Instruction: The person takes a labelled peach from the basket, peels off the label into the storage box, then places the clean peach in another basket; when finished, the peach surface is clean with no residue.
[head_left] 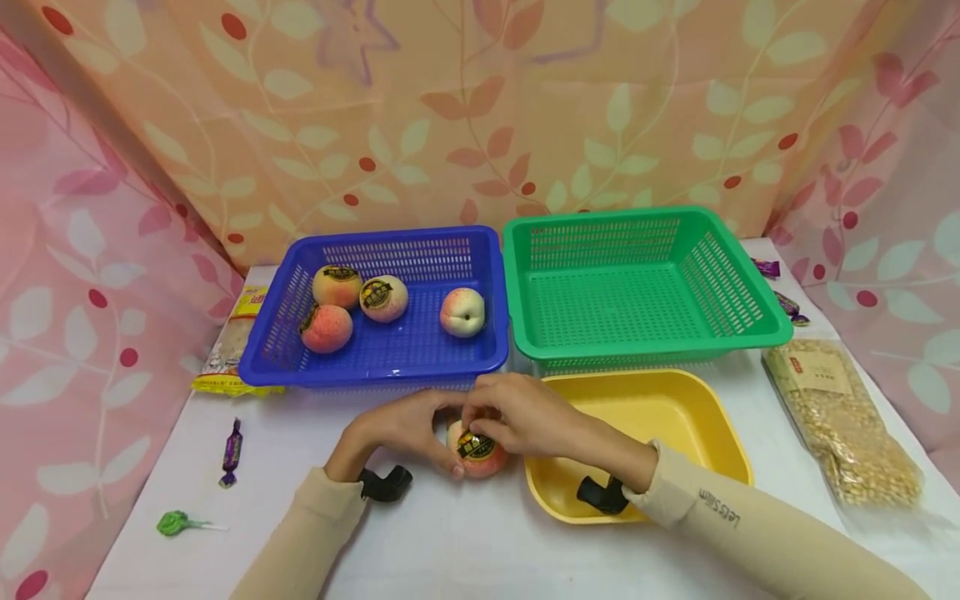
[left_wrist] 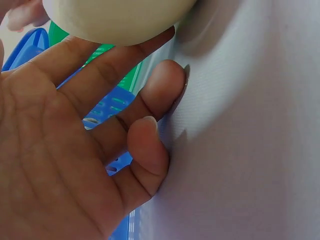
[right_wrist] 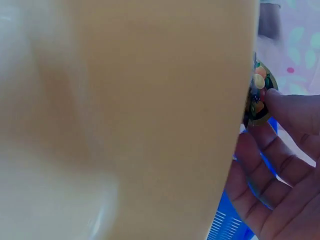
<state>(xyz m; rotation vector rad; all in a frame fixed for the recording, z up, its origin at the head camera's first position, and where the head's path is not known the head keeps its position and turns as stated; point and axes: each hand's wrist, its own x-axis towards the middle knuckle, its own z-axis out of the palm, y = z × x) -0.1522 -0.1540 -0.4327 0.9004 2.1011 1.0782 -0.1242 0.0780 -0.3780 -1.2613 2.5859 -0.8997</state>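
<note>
On the white tabletop, in front of the blue basket (head_left: 375, 367), sits a pink and cream peach (head_left: 487, 467) with a black and gold sticker (head_left: 476, 447). My left hand (head_left: 408, 423) holds this peach from its left side, thumb at the front. In the left wrist view, the pale underside of the peach (left_wrist: 115, 22) rests against the fingers. From above, my right hand (head_left: 525, 414) pinches the sticker's edge between thumb and fingers. The right wrist view shows the fruit-printed sticker (right_wrist: 260, 95) at the thumb tip, partly hidden by the yellow tub (right_wrist: 165, 110).
Several peaches (head_left: 384, 298) lie in the blue basket, beside a green basket (head_left: 645, 343). The yellow tub is under my right forearm. Around them lie a bag of kernels (head_left: 840, 425), a yellow-edged packet (head_left: 232, 350), a purple-wrapped candy (head_left: 232, 454) and a green lollipop (head_left: 174, 523).
</note>
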